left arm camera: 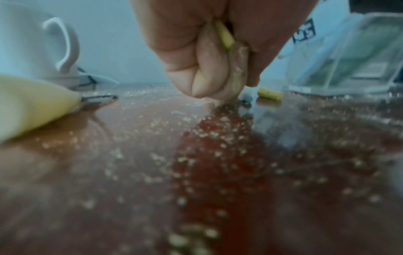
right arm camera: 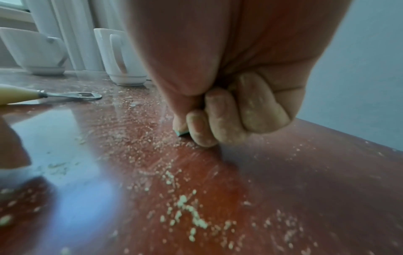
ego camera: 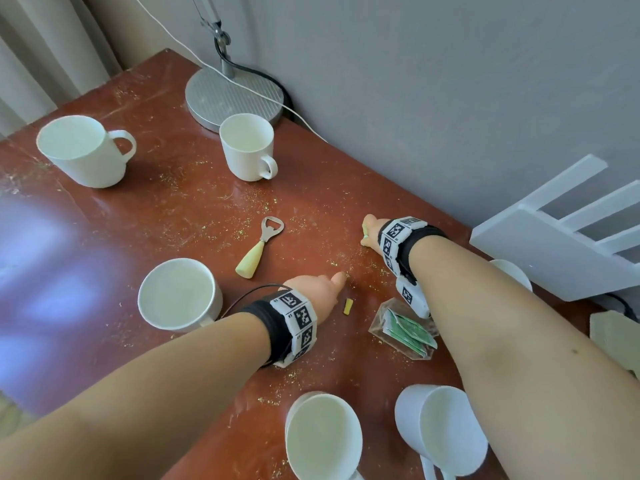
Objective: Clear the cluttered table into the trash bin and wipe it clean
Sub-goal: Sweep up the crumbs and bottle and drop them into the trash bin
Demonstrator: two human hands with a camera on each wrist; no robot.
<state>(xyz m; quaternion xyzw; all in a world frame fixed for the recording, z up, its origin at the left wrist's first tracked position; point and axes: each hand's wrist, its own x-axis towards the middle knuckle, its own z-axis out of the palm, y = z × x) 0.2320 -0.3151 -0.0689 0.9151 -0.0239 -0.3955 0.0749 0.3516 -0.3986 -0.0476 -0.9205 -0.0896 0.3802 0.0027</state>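
- My left hand [ego camera: 313, 292] sits at about the 6 o'clock side of the table's [ego camera: 104, 216] middle, knuckles down. Its fingers are curled into a fist round a yellow scrap [left arm camera: 224, 35], and its thumb points toward 1 o'clock.
- The loose yellow piece [ego camera: 347, 306] lies on the table just beside that hand, at its 4 o'clock, long axis running roughly 12 to 6. My left hand is clearly the nearer one, so I judge it should take this piece.
- In the left wrist view the same piece [left arm camera: 270, 93] lies flat just past my fingertips, near the clear packet holder [left arm camera: 348, 57].
- The bottle opener [ego camera: 259, 247] lies at 10 o'clock from my left hand, pale handle toward me and metal head away.
- My right hand [ego camera: 371, 231] is farther out, at about 2 o'clock from the left. Its fingers are curled tight, and thumb and forefinger pinch a small green-grey bit [right arm camera: 182, 132] against the table.
- The holder [ego camera: 403, 327] with green sachets sits under my right forearm.
- The table is glossy red-brown and dusted all over with pale yellow-green crumbs [right arm camera: 191, 215], so wiping is not yet done.
- White mugs [ego camera: 247, 147] stand around the table, and a lamp base [ego camera: 235, 95] sits at 12 o'clock against the grey wall.
- No trash bin shows in any view.
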